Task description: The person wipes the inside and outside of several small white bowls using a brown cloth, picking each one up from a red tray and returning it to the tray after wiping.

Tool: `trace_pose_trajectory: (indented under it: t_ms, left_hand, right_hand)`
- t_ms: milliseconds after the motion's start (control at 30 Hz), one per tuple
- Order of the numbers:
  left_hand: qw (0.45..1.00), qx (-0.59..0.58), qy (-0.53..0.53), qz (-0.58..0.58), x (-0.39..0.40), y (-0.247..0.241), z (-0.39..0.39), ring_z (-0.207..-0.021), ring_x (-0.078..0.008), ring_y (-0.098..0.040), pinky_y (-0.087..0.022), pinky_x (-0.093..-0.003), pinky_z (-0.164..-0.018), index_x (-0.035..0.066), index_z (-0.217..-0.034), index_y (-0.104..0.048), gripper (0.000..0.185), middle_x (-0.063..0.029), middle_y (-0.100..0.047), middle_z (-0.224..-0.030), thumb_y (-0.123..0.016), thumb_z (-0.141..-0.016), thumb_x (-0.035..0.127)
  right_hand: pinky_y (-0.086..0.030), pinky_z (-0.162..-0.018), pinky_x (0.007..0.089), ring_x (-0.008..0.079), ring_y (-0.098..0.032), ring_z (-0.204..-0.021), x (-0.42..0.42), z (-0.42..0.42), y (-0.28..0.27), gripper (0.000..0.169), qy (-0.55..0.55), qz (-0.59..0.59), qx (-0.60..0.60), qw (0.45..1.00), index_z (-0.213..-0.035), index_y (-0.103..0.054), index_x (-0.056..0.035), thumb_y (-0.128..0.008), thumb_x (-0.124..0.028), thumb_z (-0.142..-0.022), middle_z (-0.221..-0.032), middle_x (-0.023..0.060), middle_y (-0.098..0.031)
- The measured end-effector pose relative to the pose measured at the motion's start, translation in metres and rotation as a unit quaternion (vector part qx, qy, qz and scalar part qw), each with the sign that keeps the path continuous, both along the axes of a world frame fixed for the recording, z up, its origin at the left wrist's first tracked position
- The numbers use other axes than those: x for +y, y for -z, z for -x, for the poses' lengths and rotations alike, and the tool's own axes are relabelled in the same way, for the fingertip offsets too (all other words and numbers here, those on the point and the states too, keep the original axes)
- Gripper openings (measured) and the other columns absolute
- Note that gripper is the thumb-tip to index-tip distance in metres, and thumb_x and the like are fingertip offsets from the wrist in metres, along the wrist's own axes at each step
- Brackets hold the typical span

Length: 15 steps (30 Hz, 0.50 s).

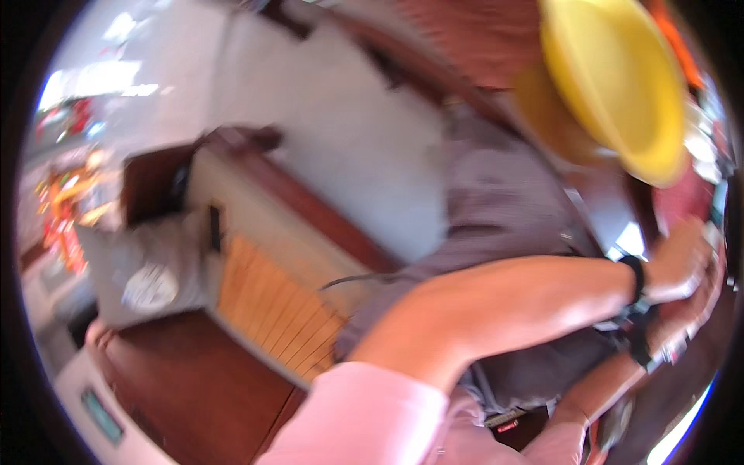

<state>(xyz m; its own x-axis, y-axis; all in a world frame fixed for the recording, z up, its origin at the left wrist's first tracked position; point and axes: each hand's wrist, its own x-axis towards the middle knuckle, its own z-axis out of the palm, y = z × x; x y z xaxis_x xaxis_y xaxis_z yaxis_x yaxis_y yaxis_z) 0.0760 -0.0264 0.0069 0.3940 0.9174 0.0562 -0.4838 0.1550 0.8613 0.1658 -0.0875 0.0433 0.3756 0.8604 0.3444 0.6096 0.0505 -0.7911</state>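
Both hands are close together at the far right rim, blurred by motion. My left hand [677, 261], with a black band at its wrist, is bent with the fingers curled over or beside the other hand. My right hand [704, 299] lies just beyond it and is partly hidden. Whether either one holds something cannot be told. A reddish surface [683, 195] shows just above the hands. Higher up is a yellow, bowl-like object [622, 87], large in the view and tilted.
My lap in grey-brown trousers [500, 186] lies left of the hands. Further left are a dark red wooden piece of furniture [203, 372], a slatted orange-brown wooden panel [273, 308] and a grey cushion-like item [151, 267] with a white round print. A pale floor [349, 133] stretches behind.
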Motion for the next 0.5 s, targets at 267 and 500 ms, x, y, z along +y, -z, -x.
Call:
trace_pose_trajectory:
  t_ms: [267,500]
  left_hand:
    - [0.966,-0.122,0.194,0.115,0.022,-0.014,0.072,-0.081,-0.0065,-0.065,-0.054,-0.0220,-0.070,-0.001,-0.112,-0.068,0.038,-0.0024,-0.070,-0.094,-0.055,-0.107,0.034]
    - [0.960,-0.018,0.277,0.035,0.025,-0.027,0.076,-0.105,-0.0136,-0.066,-0.054,-0.0284,-0.091,-0.002,-0.136,-0.053,0.038,-0.0076,-0.067,-0.118,-0.061,-0.101,0.010]
  right_hand:
    - [-0.056,-0.088,0.0304,0.0190,-0.064,-0.115,-0.001,0.024,0.015,0.047,-0.009,-0.088,0.178,0.980,-0.135,-0.062,0.0005,-0.066,0.005,-0.088,-0.140,0.0104,-0.061]
    - [-0.058,-0.081,0.0254,0.0140,-0.066,-0.103,-0.021,0.012,-0.001,0.049,-0.038,-0.050,0.316,0.947,-0.128,-0.066,-0.0007,-0.053,0.019,-0.085,-0.136,0.0083,-0.060]
